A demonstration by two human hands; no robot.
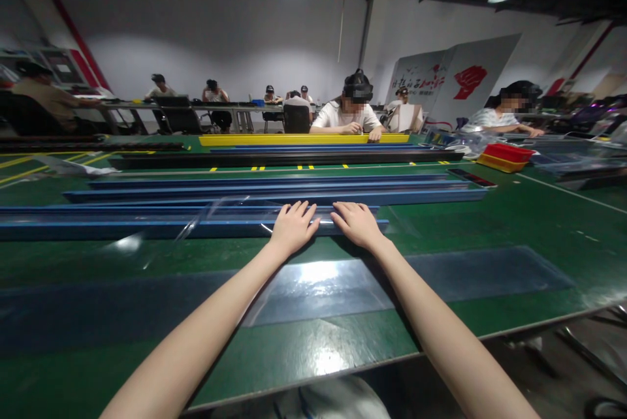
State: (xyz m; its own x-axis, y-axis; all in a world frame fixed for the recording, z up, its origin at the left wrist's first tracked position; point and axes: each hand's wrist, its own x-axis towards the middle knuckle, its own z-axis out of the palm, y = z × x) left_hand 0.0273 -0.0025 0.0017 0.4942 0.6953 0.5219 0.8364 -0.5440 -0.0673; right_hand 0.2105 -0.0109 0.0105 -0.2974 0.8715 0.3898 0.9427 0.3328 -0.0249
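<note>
Since the long blue channel-shaped strip (49,231) runs lengthwise across the green table (519,220), both hands meet it near its right end. The left hand (292,228) and right hand (356,224) lie palm down, fingers loosely extended, clasping nothing visible, seemingly steadying clear plastic film (218,211). A flat transparent sheet (465,272) borders the near side; bare tabletop leaves room rightward.
</note>
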